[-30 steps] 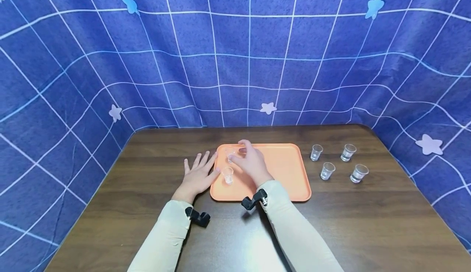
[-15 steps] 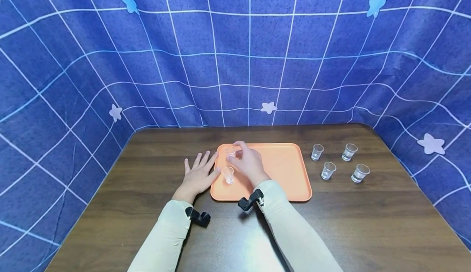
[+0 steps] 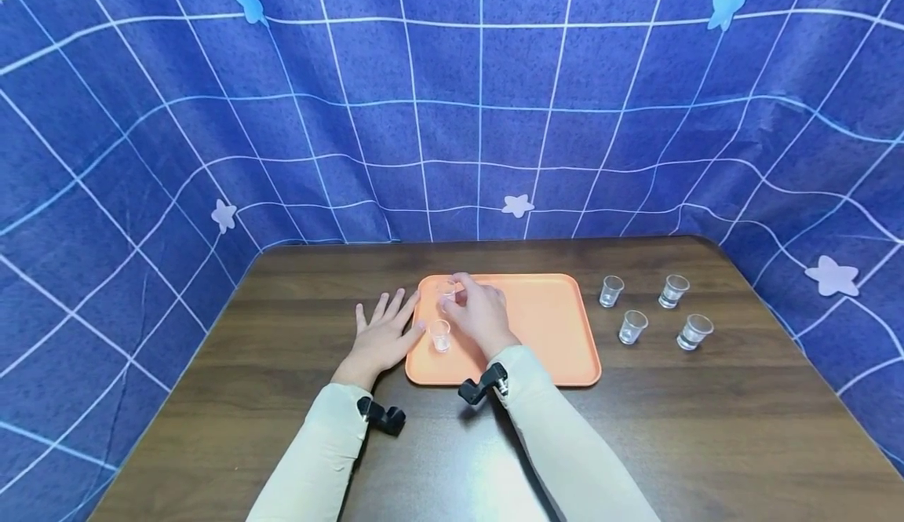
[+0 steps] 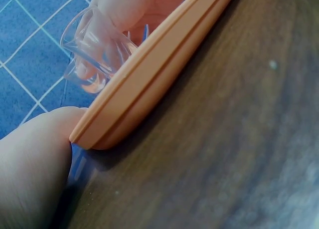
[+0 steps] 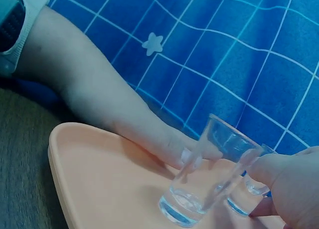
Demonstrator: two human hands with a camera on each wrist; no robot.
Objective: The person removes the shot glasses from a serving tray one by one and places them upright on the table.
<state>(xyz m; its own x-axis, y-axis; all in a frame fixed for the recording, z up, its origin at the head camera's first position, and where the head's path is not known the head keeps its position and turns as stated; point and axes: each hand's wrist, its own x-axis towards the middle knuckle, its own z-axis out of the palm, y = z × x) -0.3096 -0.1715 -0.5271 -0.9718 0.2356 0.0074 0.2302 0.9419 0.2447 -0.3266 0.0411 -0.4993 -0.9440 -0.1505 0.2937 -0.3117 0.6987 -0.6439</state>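
Note:
On the left part of the orange tray (image 3: pixel 537 334) stand two clear shot glasses, one behind the other. My right hand (image 3: pixel 483 318) reaches over the tray and pinches the far shot glass (image 3: pixel 446 290) between thumb and fingers; in the right wrist view its fingers (image 5: pixel 271 169) are seen behind the near shot glass (image 5: pixel 187 201). That near shot glass (image 3: pixel 441 338) stands upright and untouched. My left hand (image 3: pixel 381 341) lies with fingers spread on the table beside the tray. Its thumb (image 4: pixel 37 159) touches the tray's rim in the left wrist view.
Right of the tray, several more shot glasses stand on the wooden table (image 3: pixel 706 428), among them a near one (image 3: pixel 632 327) and a far one (image 3: pixel 674 291). A blue curtain (image 3: pixel 452 137) with white grid lines hangs behind the table and at its sides.
My right hand has shifted slightly left and its fingers have come together on the far shot glass. My left hand and the near shot glass have stayed in place.

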